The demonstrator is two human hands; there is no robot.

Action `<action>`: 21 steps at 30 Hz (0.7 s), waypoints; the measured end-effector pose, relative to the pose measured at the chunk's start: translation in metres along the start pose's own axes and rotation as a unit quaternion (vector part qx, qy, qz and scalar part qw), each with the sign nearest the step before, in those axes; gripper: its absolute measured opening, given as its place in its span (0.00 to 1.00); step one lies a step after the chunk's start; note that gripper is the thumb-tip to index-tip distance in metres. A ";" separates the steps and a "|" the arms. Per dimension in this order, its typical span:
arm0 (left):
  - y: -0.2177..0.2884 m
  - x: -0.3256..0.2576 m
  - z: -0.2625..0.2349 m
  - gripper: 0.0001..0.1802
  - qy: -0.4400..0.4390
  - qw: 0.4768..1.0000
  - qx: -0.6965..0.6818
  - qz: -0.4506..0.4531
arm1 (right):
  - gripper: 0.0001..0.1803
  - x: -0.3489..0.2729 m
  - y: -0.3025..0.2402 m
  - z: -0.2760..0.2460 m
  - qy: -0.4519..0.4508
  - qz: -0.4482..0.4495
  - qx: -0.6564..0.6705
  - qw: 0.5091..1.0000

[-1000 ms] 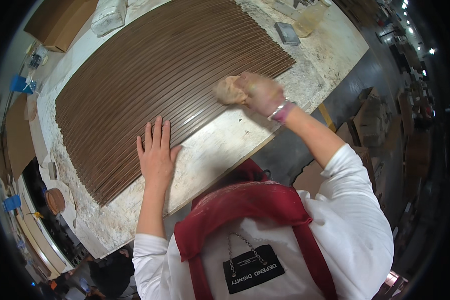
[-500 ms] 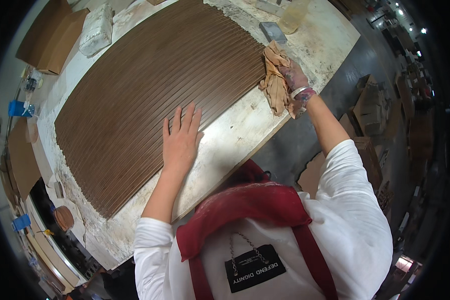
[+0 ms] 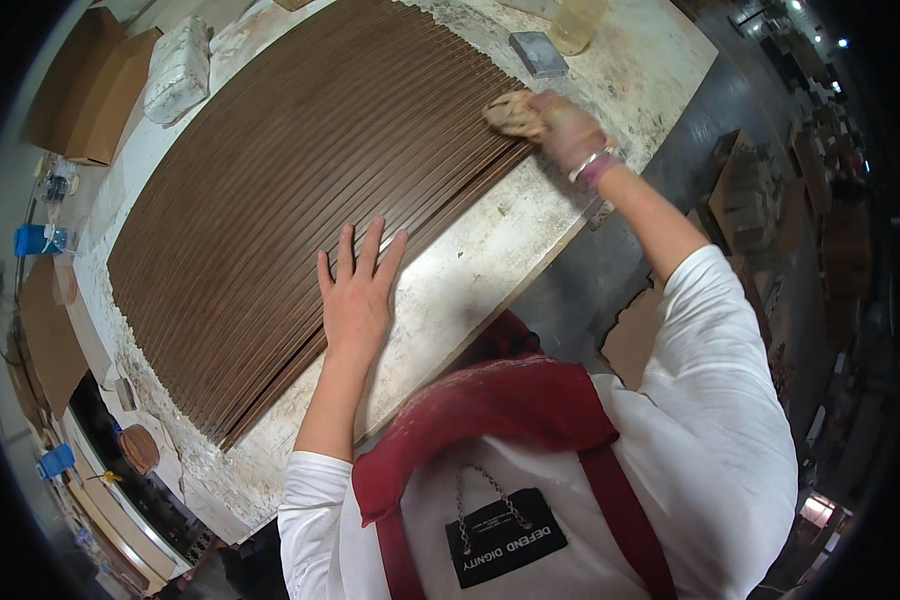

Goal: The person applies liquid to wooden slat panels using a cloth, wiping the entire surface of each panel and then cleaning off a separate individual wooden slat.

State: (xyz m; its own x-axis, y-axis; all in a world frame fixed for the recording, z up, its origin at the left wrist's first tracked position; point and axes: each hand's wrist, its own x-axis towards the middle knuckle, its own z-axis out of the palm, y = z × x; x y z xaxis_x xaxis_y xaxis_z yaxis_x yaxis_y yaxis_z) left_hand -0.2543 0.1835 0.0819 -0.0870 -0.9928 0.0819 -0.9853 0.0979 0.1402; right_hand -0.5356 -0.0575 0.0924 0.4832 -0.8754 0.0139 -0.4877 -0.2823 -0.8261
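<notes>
Many long, dark brown wood strips (image 3: pixel 300 170) lie side by side on a white, stained worktable (image 3: pixel 490 250). A narrow dark gap parts the nearest strip from the others. My left hand (image 3: pixel 358 305) rests flat with spread fingers across the near strips, holding nothing. At the right end of the strips, my right hand (image 3: pixel 570 135), blurred and stained purple, is closed on a crumpled tan rag (image 3: pixel 513 115). The rag touches the strip ends by the near corner.
Beyond my right hand are a grey rectangular block (image 3: pixel 538 54) and a yellowish clear container (image 3: pixel 576 28). A white wrapped bundle (image 3: pixel 178 70) and an open cardboard box (image 3: pixel 95 85) sit at the far left. The table's near edge (image 3: pixel 525 290) runs diagonally before me.
My right hand has moved the rag left and up onto the strip ends, and the rag is more bunched. A gap has appeared behind the nearest strip. My left hand has barely shifted.
</notes>
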 end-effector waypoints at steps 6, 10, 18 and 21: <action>-0.002 0.003 -0.003 0.34 -0.006 0.999 0.025 0.025 | 0.21 0.029 0.067 -0.008 0.122 0.078 -0.146 0.979; 0.000 -0.007 -0.001 0.34 -0.012 0.998 0.031 0.054 | 0.23 0.020 0.023 -0.003 0.131 0.085 -0.166 0.974; -0.002 -0.002 -0.002 0.25 -0.010 0.997 -0.059 0.048 | 0.17 -0.028 -0.084 0.016 0.033 0.136 -0.133 0.981; -0.005 0.004 0.000 0.25 0.001 0.991 -0.125 0.055 | 0.15 -0.033 -0.073 0.055 -0.029 -0.114 -0.257 0.959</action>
State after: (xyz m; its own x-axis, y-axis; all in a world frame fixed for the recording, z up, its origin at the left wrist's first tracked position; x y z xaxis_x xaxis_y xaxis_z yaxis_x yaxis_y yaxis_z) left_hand -0.2494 0.1788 0.0811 -0.1916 -0.9751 0.1118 -0.9023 0.2198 0.3708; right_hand -0.4757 0.0138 0.1209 0.6523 -0.7487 0.1183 -0.6510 -0.6333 -0.4186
